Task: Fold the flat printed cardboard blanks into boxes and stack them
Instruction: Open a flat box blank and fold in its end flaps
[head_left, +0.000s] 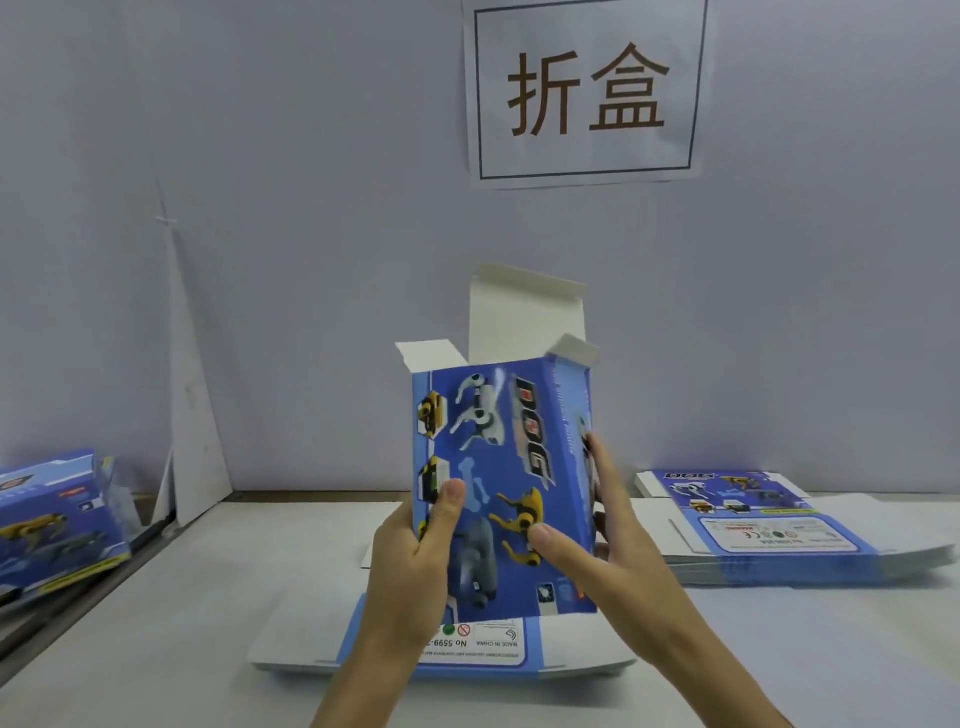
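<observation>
A blue printed box (506, 467) with robot-dog pictures stands upright in the air above the table, its white top flaps open. My left hand (415, 561) grips its lower left edge, thumb on the front face. My right hand (597, 540) grips the right side, thumb on the front and fingers round the side panel. Below it a small pile of flat blanks (571, 649) lies on the table. A thicker stack of flat blanks (779, 530) lies at the right. Folded boxes (57, 519) are piled at the far left.
A white table (208, 597) runs to a pale wall with a paper sign (587, 88). A white board (192, 415) leans in the left corner. A dark gap (78, 597) separates the table from the left surface with the folded boxes.
</observation>
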